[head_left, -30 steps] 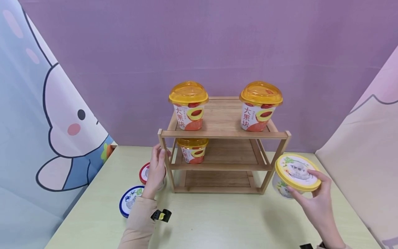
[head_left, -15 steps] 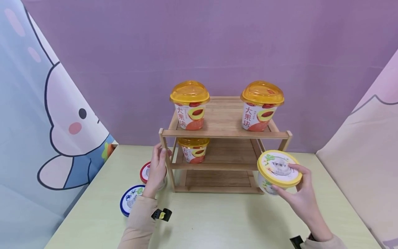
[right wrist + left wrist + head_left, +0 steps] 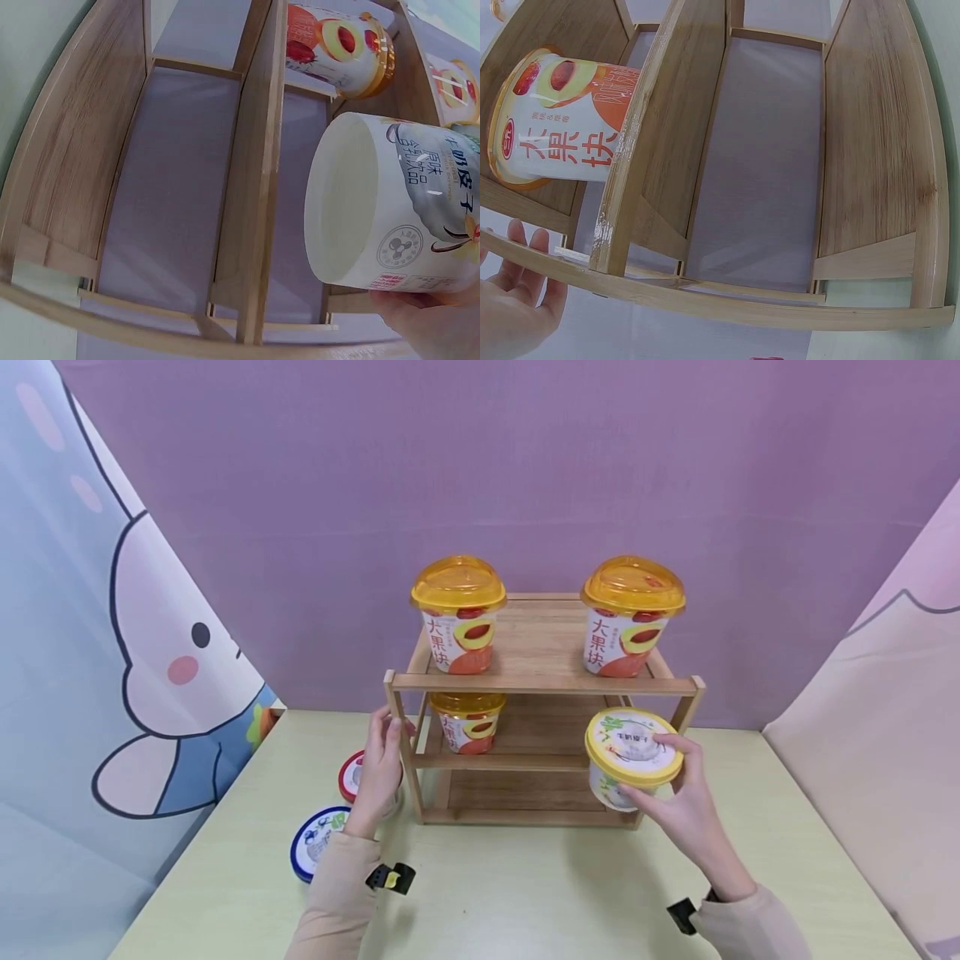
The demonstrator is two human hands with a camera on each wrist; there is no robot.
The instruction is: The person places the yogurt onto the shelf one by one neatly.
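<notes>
A white tub with a yellow lid (image 3: 633,747) is in my right hand (image 3: 686,802), thumb on its near side and fingers at the lid's edge. It is raised in front of the right end of the three-tier wooden shelf (image 3: 525,683), near middle-tier height. The right wrist view shows the tub's bare base (image 3: 341,202) facing the shelf, with the right hand (image 3: 435,322) below it. At the left front post, my left hand (image 3: 381,772) holds the shelf; the left wrist view shows its fingers (image 3: 532,281) bent round the wood.
Two orange-lidded yogurt cups, one left (image 3: 459,614) and one right (image 3: 630,614), stand on the top tier. Another cup (image 3: 468,724) sits at the middle tier's left. A red-lidded tub (image 3: 349,777) and a blue-lidded tub (image 3: 309,847), partly hidden by the left arm, stand on the table (image 3: 487,893).
My right hand has carried the yellow-lidded tub leftward and slightly up, from beside the shelf to in front of its right end. The left hand has stayed on the post.
</notes>
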